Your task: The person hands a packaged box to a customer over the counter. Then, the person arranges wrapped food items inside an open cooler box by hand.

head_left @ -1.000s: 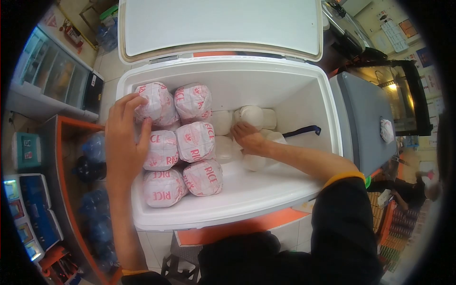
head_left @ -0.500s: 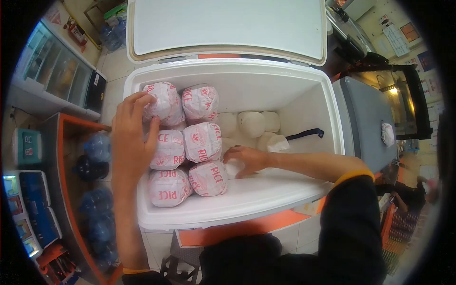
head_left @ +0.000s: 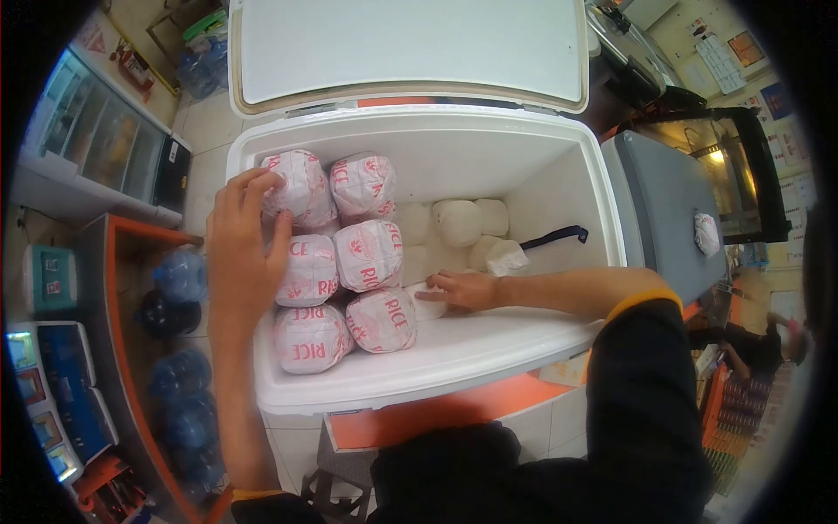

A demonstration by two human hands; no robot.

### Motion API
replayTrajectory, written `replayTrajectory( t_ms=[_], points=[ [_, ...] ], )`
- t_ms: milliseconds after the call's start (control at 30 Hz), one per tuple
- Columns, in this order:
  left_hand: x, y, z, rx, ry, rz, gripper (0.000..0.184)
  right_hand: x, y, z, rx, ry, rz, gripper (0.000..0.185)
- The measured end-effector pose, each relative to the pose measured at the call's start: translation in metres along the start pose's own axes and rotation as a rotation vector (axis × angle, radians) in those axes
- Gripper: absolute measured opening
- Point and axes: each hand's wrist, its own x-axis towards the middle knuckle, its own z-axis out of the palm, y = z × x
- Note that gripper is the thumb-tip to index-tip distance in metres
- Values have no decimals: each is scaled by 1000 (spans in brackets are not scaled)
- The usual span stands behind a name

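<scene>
"Left hand (head_left: 240, 240): how is it held?"

"Thumb and fingers are spread wide, with the tips laid against a rice bundle (head_left: 305, 188), wrapped in red-printed paper, at the far left of the white cooler (head_left: 541, 162)."

"And the right hand (head_left: 467, 291)?"

"It is rested low over a plain white bundle (head_left: 428, 306) near the middle, fingers slightly bent. Whether that bundle is gripped cannot be told; the underside of the hand is hidden."

"How would such bundles be expected to handle?"

"Probably fairly heavy for their size, soft inside and easily dented. The creased paper looks dry rather than slippery, but might be torn by a hard pinch. They would best be cupped around the rounded sides."

"Where are the edges, and where is there room?"

"Six printed bundles are packed closely in pairs along the left. More plain ones are set toward the back, beside a dark strap (head_left: 554, 236). Room is left along the front right floor. Reach is bounded by the high walls; the lid (head_left: 410, 52) is tipped back, away from the opening."
</scene>
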Motion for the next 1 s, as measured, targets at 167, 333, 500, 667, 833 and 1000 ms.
replayTrajectory(
  t_ms=[167,333,500,667,833,1000],
  points=[
    [2,2,0,10,-14,12,34,13,-3,15,-5,86,-19,65],
    [0,6,-1,133,-18,54,34,33,6,-26,40,-158,214,41],
    [-2,1,5,245,34,104,31,14,48,-64,-349,-110,355,23],
    [0,2,9,122,24,108,30,-30,39,-68,-715,21,111,40],
    [-1,-1,7,159,52,107,32,-18,51,-71,15,113,748,86],
    [1,2,5,140,13,87,33,-7,54,-63,46,190,688,101]
  ],
)
